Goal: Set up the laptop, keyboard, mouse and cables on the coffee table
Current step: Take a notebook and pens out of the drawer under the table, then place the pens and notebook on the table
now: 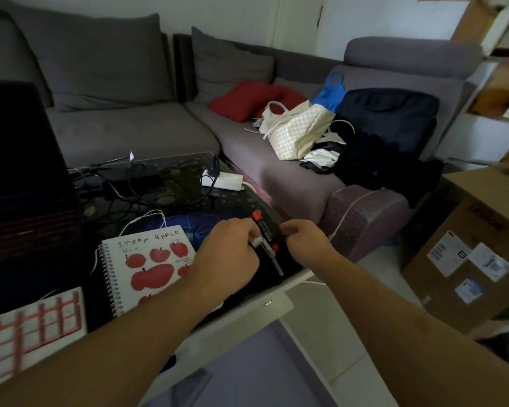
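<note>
My left hand (228, 251) and my right hand (304, 245) meet over the right part of the coffee table (276, 301). Between them is a small black device with red ends (262, 227) and a white plug on a pale cable (275, 261); my left fingers pinch the white plug, my right fingers close on the device's side. The open laptop (21, 183) stands dark at the left. A white and red keyboard (30, 327) lies at the near left. Black cables and a power brick (135, 177) sprawl at the table's back. No mouse is visible.
A spiral notebook with red apples (147, 265) lies left of my hands. A white power strip (222, 180) sits at the table's far edge. The grey sofa (130, 113) holds a red cushion, bags and clothes. A cardboard box (467, 254) stands on the floor to the right.
</note>
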`<state>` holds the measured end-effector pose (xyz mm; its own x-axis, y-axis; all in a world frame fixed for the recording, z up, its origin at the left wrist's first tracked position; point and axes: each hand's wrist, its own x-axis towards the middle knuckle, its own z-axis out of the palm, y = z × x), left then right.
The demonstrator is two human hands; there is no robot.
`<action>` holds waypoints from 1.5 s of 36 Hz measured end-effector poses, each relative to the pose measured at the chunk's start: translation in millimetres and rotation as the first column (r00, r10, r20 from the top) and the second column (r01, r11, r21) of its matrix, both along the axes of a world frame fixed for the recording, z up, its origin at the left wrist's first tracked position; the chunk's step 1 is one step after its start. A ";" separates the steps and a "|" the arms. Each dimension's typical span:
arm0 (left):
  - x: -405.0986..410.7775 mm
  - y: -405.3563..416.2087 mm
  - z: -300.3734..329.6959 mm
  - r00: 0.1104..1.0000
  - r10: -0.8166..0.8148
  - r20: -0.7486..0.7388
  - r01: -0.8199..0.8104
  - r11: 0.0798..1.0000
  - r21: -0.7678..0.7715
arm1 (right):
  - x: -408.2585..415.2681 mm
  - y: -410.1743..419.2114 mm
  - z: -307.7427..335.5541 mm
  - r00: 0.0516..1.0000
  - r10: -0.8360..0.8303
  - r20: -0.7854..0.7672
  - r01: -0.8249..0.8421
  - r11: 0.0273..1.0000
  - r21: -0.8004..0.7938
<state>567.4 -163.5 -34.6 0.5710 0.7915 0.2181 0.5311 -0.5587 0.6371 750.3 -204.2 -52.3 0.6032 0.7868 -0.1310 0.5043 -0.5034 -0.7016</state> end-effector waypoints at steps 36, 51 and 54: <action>-126.6 -72.4 -327.7 0.939 0.070 -0.336 -0.223 0.870 -0.440 | -182.9 -42.0 -288.2 0.830 0.537 0.153 -0.421 0.781 -0.461; -124.2 -80.9 -341.5 0.948 0.095 -0.303 -0.213 0.898 -0.385 | -186.7 -61.4 -284.1 0.838 0.521 0.158 -0.358 0.746 -0.562; -123.0 -82.9 -334.1 0.950 0.079 -0.304 -0.220 0.858 -0.464 | -189.6 -68.0 -283.0 0.860 0.494 0.132 -0.354 0.761 -0.543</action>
<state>444.4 -246.4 -368.7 0.4172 0.8348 -0.3591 0.7697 -0.1145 0.6281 560.7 -272.2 -335.3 0.2884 0.8419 -0.4561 0.8703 -0.4291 -0.2417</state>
